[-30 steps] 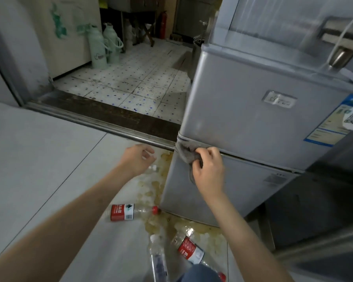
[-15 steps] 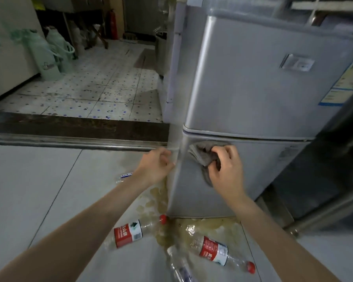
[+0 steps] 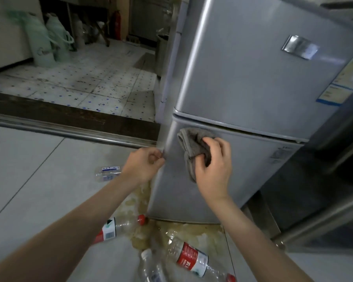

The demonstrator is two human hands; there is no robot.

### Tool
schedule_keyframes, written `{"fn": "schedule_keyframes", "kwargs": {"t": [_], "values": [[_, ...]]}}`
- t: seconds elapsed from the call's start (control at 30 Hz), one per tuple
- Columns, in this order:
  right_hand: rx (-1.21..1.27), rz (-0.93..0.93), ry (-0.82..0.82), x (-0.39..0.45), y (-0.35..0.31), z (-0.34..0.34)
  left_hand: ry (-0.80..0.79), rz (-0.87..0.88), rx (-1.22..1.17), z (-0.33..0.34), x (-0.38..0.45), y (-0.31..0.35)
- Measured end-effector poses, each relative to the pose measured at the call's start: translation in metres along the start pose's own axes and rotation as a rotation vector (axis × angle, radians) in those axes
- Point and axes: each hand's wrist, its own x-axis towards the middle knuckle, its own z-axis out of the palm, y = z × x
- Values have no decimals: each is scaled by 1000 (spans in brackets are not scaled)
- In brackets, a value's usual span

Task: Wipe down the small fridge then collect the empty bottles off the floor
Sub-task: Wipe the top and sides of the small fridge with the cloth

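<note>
The small silver fridge (image 3: 243, 82) stands in front of me on the grey floor (image 3: 29, 180), just past a metal door track (image 3: 69, 132). My right hand (image 3: 213, 169) has its fingers curled around a bunched grey cloth (image 3: 193, 146) and presses it flat against the lower door, close under the seam between the two doors and near the left edge. Part of the cloth sticks out above and to the left of my knuckles, and a strip hangs below my thumb. My left hand (image 3: 144, 164) sits at the fridge's left front corner with the fingers curled in against the edge; I cannot tell whether they grip anything.

Empty plastic bottles lie on their sides around the base. A bottle with a red cap (image 3: 120, 225) lies just under my left forearm, its cap pointing at the fridge's bottom corner. A bigger bottle with a red label (image 3: 190, 258) lies nearer me, and a clear bottle (image 3: 151, 267) lies just beside it at the bottom edge. A crushed bottle with a blue label (image 3: 108, 173) lies farther off to the left of my left wrist. A yellowish stain (image 3: 183, 228) spreads on the floor along the fridge's foot.

Beyond the track is a spotted tile floor (image 3: 86, 82) with two pale green flasks (image 3: 47, 41) and a red fire extinguisher (image 3: 116, 24). A blue-edged sticker (image 3: 342, 82) is on the upper door.
</note>
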Motion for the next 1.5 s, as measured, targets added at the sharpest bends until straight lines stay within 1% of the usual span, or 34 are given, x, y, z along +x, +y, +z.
{"fn": "schedule_keyframes", "kwargs": {"t": [0.1,0.17,0.27,0.47,0.63,0.73,0.87,0.93,1.0,1.1,1.17,1.27,1.4,1.5], "values": [[22,-65,26,1,5,3,63,-15,-39,4,1,-1],[33,-95,49,4,6,6,74,-31,-73,6,3,-3],[12,-117,41,1,6,9,46,-30,-147,7,7,-9],[-77,-235,50,0,10,16,3,-53,-195,6,17,-20],[-233,-411,-19,-14,19,29,45,-107,-232,5,17,-32],[-305,-517,-77,-24,28,35,76,-108,-213,2,18,-40],[-385,-610,-149,-32,36,38,120,-121,-183,-9,17,-49],[-380,-626,-181,-34,36,38,131,-125,-176,-15,15,-52],[-367,-616,-171,-36,34,37,137,-118,-158,-19,13,-53],[-362,-563,-141,-40,31,40,136,-118,-148,-22,11,-55],[-359,-532,-149,-44,30,44,134,-120,-158,-24,10,-55],[-386,-587,-217,-53,31,48,129,-118,-178,-24,9,-51],[-469,-647,-359,-64,37,47,143,-122,-242,-20,11,-38],[-497,-652,-392,-63,44,43,118,-92,-284,-12,13,-24]]}}
